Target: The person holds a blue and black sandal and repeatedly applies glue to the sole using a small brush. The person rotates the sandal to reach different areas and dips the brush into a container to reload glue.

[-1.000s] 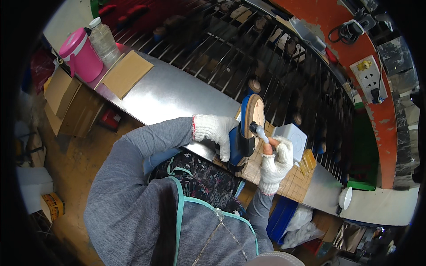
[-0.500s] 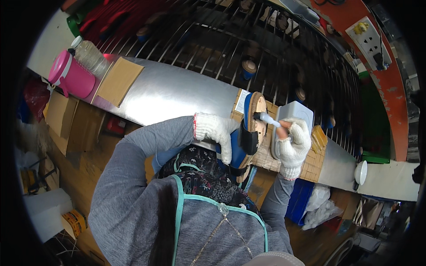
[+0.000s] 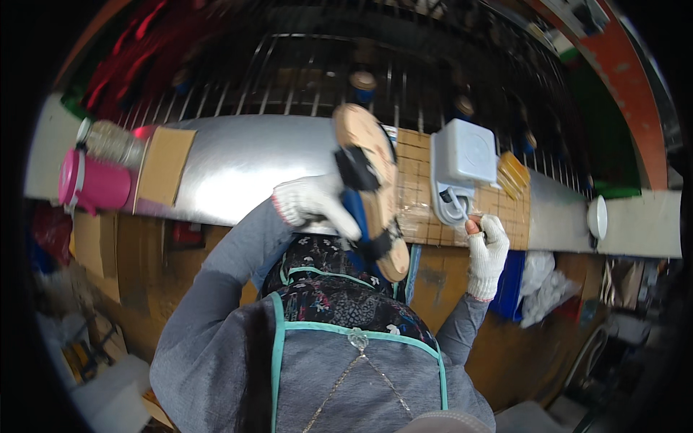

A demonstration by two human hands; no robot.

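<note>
My left hand point(image 3: 314, 206), in a white fingerless knit glove, is closed around a blue shoe last point(image 3: 354, 209). The last carries a tan sole point(image 3: 388, 202) facing up, with black straps point(image 3: 357, 169) wrapped over it; motion blurs it somewhat. Beside the white glue pot point(image 3: 465, 155), my right hand point(image 3: 487, 249), gloved the same way, has thumb and fingers pinched at the end of a pale brush handle point(image 3: 459, 205). The brush dips into the pot's round front opening, which hides its bristles.
Under the pot lies a gridded cardboard mat point(image 3: 415, 173), with a yellow block point(image 3: 512, 175) beside it. A white bowl point(image 3: 597, 218) is at the right. Leftward are a cardboard piece point(image 3: 164, 166), pink jug point(image 3: 97, 180) and clear bottle point(image 3: 115, 141). A metal rod rack point(image 3: 281, 79) runs behind.
My right hand has brought the brush from the sole down to the glue pot. My left hand has shifted the last leftward and turned its sole more upward. The whole view has swung.
</note>
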